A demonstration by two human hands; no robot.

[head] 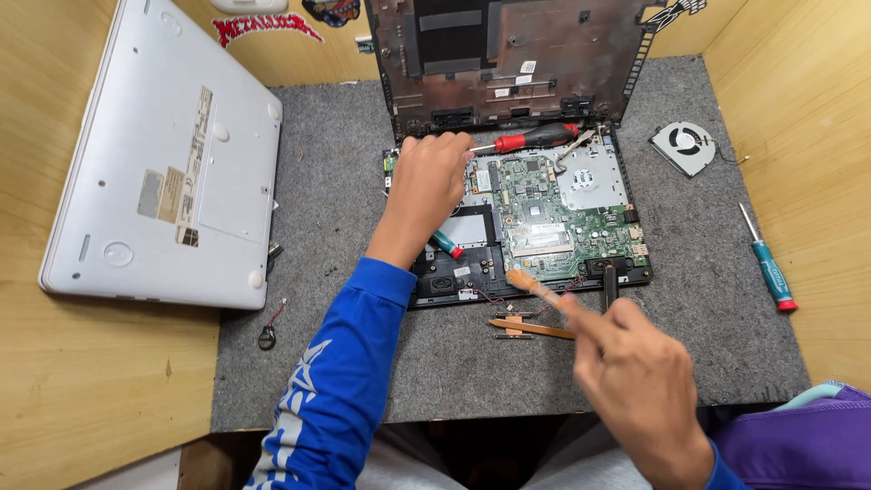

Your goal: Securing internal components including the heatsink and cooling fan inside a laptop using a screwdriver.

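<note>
Closest in, the right hand [646, 388] sits low at the near edge of the grey felt mat [345, 354], fingers pinched around the handle of a small brush [537, 289]. The brush is blurred, its pale bristle tip angled up and left, right at the near edge of the green circuit board [553, 213].

Now sweeping from the far left: a closed silver laptop [168, 163] lies belly-up, half on the wooden bench [91, 390], half over the mat's left edge. Just near it, a small coin cell on a red wire [268, 334] rests on the felt.

On to the left hand [434, 181], blue sleeve [340, 381] running up to it. It's planted palm-down on the far left corner of the opened laptop base [517, 218], fingers curled down over the frame; whether they pinch anything underneath, I cannot tell. A teal tool with a red tip [447, 243] pokes out beside the wrist.

Just right of those knuckles, a red-and-black screwdriver [535, 139] lies across the hinge line, below the upturned dark cover panel [508, 54]. On the mat just near the base, a copper heat pipe [531, 327] lies loose.

Further right, a detached round fan [685, 147] sits on the felt, and a teal-handled screwdriver [769, 263] lies near the mat's right edge.
</note>
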